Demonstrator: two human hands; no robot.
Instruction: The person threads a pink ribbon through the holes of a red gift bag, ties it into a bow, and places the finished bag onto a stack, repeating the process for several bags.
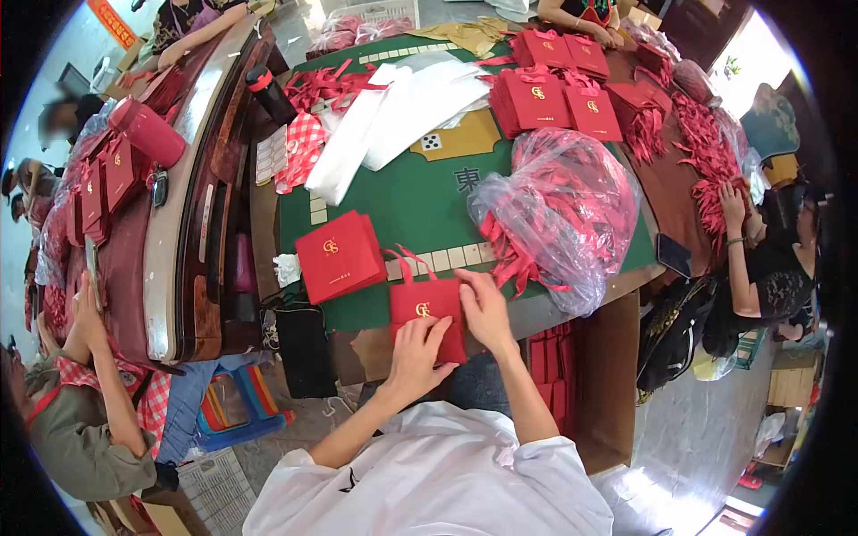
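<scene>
A small red bag (427,299) with gold lettering and ribbon handles lies at the near edge of the green table (402,201). My left hand (420,357) rests on its lower front, fingers loosely spread. At the bag's upper right corner is my right hand (483,308), its fingers bent over the edge, thumb and fingertips on the bag. Left of the bag sits a stack of flat red bags (340,257) with the same gold mark. To the right, a clear plastic sack (567,210) bulges with red ribbons.
White plastic sheets (407,107) lie across the table's middle. More red bags (541,100) stand at the back right. A black bottle (270,94) is at the back left, a phone (673,255) at the right corner. People sit on both sides.
</scene>
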